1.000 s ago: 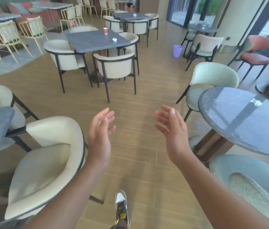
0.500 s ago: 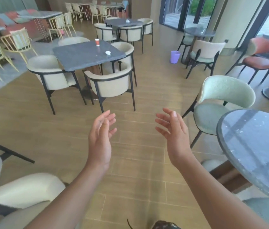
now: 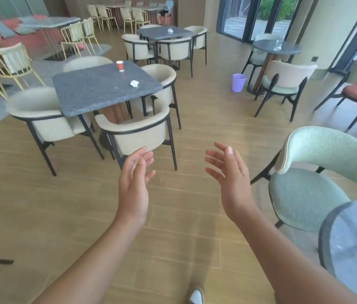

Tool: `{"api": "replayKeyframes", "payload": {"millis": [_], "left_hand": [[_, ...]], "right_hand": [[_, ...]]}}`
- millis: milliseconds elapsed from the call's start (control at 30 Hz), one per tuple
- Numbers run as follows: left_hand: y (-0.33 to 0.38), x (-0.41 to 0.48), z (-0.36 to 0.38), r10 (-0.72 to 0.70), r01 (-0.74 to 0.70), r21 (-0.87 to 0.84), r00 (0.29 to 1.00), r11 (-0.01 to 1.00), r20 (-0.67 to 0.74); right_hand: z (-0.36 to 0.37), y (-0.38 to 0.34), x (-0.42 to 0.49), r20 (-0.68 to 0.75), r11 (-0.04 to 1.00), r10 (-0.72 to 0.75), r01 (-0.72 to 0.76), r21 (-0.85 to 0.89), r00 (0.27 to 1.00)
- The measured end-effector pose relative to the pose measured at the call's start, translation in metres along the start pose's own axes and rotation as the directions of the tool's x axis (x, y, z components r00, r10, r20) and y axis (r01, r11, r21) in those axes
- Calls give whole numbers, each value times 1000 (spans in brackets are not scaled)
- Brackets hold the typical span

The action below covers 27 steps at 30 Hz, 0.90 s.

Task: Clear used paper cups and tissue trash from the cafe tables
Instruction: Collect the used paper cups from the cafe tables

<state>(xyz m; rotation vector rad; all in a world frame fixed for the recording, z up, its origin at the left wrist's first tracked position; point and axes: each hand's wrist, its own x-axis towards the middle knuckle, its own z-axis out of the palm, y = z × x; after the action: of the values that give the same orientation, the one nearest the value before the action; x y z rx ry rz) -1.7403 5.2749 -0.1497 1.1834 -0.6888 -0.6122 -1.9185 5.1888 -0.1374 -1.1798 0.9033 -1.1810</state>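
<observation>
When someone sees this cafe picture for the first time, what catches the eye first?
The open, empty left hand and right hand fill the foreground. Beyond them, a red paper cup stands and a crumpled white tissue lies on the square grey stone table. A lilac plastic bin stands on the floor farther right.

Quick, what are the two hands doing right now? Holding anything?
Left hand: open, fingers relaxed, holding nothing.
Right hand: open, fingers spread, holding nothing.

square grey table (image 3: 98, 88) bears red paper cup (image 3: 120, 66), crumpled tissue (image 3: 134, 83)
</observation>
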Motion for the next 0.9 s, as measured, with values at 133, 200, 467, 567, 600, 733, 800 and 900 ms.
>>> {"api": "replayKeyframes", "payload": {"millis": [133,200,467,567,600,733,800,900], "left_hand": [[-18,83,49,4,-4,-10,1000,1000,2],[-28,123,68,7,-7,-21,1000,1000,8],[-89,299,127,-3,4,-28,999,1000,39],[-112,375,147,-22,24,-37,999,999,48],[-117,400,154,-32,34,-33,998,999,54],[-134,492,184,-49,51,-23,994,998,96],[-141,533,201,-51,53,-20,992,998,111],[-154,589,230,-53,57,-22,989,998,134]], "right_hand": [[-4,-7,98,-13,1000,-14,14,-5,1000],[-5,-5,141,-24,1000,-17,16,-10,1000],[15,31,325,-35,999,-13,12,-36,999],[33,43,402,-43,999,-13,12,-38,999],[38,45,427,-54,999,-10,8,-38,998],[55,45,520,-90,999,-22,19,-31,996],[60,44,561,-109,1000,-28,26,-18,994],[60,46,620,-140,999,-31,32,10,990]]}}
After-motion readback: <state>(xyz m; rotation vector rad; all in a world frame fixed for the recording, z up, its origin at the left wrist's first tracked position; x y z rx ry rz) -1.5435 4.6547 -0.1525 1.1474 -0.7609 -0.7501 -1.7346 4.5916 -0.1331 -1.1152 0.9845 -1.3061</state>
